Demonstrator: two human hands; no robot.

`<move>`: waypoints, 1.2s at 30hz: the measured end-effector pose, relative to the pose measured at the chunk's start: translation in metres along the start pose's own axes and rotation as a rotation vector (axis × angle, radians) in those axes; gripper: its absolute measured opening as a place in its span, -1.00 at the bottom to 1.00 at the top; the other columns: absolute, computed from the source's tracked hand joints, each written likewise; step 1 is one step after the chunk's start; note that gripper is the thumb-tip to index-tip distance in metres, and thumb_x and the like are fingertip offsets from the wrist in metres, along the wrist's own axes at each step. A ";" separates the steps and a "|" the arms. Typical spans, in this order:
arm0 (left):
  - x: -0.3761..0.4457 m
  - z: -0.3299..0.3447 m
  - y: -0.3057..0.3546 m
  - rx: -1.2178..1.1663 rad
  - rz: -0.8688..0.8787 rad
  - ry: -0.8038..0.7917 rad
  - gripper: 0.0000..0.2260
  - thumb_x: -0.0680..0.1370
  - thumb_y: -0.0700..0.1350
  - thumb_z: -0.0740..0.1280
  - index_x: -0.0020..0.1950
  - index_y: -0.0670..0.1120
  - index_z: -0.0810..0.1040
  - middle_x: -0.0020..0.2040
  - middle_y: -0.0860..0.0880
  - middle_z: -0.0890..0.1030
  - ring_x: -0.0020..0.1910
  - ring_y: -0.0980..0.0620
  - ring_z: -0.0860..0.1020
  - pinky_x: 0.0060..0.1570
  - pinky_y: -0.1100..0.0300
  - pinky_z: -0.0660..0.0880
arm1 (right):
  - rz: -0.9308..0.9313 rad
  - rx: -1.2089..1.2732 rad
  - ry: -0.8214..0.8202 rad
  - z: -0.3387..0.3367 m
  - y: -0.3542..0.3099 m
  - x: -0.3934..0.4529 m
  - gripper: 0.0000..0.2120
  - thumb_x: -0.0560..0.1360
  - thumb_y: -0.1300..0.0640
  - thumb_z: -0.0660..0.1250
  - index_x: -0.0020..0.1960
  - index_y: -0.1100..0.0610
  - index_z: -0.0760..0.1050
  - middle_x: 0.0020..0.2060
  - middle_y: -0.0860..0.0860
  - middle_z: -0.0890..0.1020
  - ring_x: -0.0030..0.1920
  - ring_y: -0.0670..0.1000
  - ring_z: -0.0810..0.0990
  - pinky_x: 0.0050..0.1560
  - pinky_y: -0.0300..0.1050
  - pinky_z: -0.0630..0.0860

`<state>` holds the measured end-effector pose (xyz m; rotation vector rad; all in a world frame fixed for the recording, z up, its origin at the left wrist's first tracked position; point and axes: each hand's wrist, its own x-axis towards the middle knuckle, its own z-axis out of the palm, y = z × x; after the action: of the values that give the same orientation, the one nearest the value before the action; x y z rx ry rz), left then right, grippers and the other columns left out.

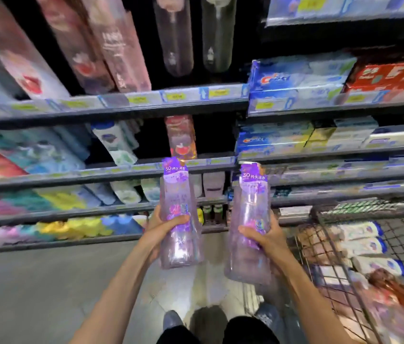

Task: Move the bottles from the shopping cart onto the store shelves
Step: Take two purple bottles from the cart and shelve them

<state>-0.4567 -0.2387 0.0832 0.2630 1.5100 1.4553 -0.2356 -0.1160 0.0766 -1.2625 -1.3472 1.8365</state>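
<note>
Before the shelves, each hand's fingers wrap one purple bottle: left hand, right hand, seemingly mid-body.

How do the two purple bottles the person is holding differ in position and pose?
The left-hand bottle, gripped by the left hand, sits higher in the picture and stands nearly upright; the right-hand bottle, gripped by the right hand, sits lower, nearer the shopping cart, leaning slightly right. Both are clear purple with matching labels, held before the shelves.
</note>
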 end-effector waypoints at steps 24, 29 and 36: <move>-0.046 -0.182 -0.013 -0.199 0.024 0.276 -0.35 0.20 -0.18 0.55 0.25 -0.02 0.46 0.05 -0.17 0.65 -0.09 -0.16 0.65 -0.13 -0.04 0.60 | 0.162 0.002 -0.312 0.169 0.040 -0.011 -0.36 0.12 0.15 0.63 0.16 0.07 0.51 -0.08 0.12 0.70 -0.11 0.15 0.70 -0.22 0.02 0.62; -0.014 -0.185 -0.038 -0.189 0.001 0.240 -0.31 0.16 -0.19 0.63 0.23 -0.01 0.47 0.04 -0.16 0.66 -0.09 -0.15 0.66 -0.14 -0.03 0.60 | 0.176 0.056 -0.283 0.157 0.074 0.006 -0.37 0.13 0.10 0.67 0.16 0.04 0.54 -0.07 0.16 0.69 -0.13 0.20 0.69 -0.26 0.06 0.59; 0.054 -0.185 -0.088 -0.139 0.037 0.198 -0.36 0.17 -0.19 0.59 0.21 -0.06 0.47 -0.03 -0.13 0.68 -0.14 -0.13 0.67 -0.23 0.04 0.59 | 0.069 0.076 -0.252 0.149 0.128 0.052 -0.41 0.15 0.10 0.60 0.15 0.10 0.54 -0.09 0.14 0.70 -0.14 0.14 0.69 -0.21 0.02 0.62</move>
<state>-0.5804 -0.3412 -0.0555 0.0650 1.5576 1.6472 -0.3780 -0.1829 -0.0513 -1.0790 -1.3612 2.1318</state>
